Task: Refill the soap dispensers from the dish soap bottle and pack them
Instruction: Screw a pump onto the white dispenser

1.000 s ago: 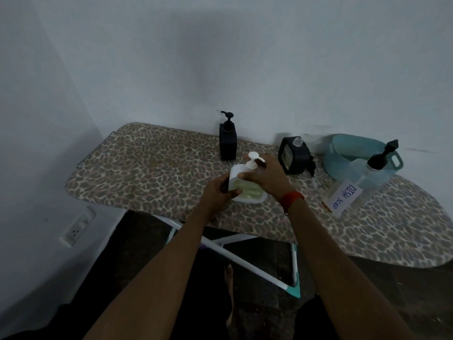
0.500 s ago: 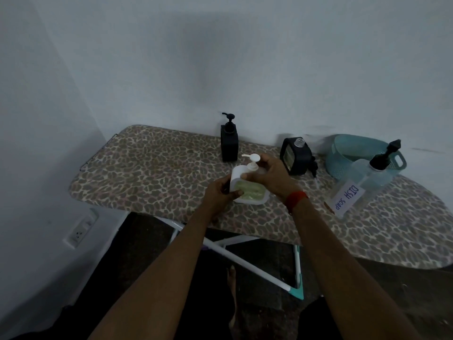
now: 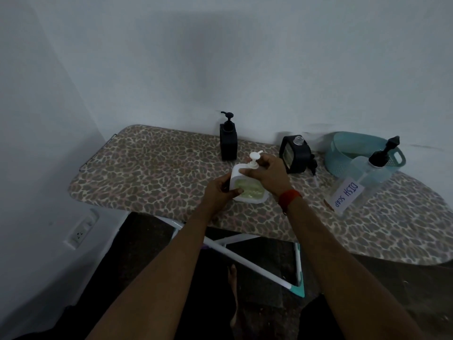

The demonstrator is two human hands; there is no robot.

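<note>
Leopard-print cloth covers the surface [image 3: 152,173], an ironing board set against a pale wall. Near its front edge, about midway along, stands the white dispenser [image 3: 247,186], upright, with greenish soap showing through its front window and its white pump [image 3: 255,157] on top.

The left hand [image 3: 219,190] grips the dispenser's body from the left, fingers wrapped round the side and thumb pressed on the front face. The right hand [image 3: 267,173] comes over from the right, its fingers curled round the neck just below the pump head. A red band [image 3: 289,196] sits on the right wrist.

Behind the white dispenser, close to the wall, a black dispenser [image 3: 228,141] stands upright with its pump fitted. To the right of the hands, a second black dispenser [image 3: 293,154] sits with its clear neck uncovered, and a black pump piece [image 3: 312,165] lies against its right side. Further right is the dish soap bottle [image 3: 355,187], clear with a black pump top and a white label reading "DISH SOAP". Just behind it rests a teal basket [image 3: 343,148], which it partly overlaps from this angle.

Below the board, white crossed legs [image 3: 245,260] show over a dark floor, and a wall socket [image 3: 81,231] sits low on the left wall.
</note>
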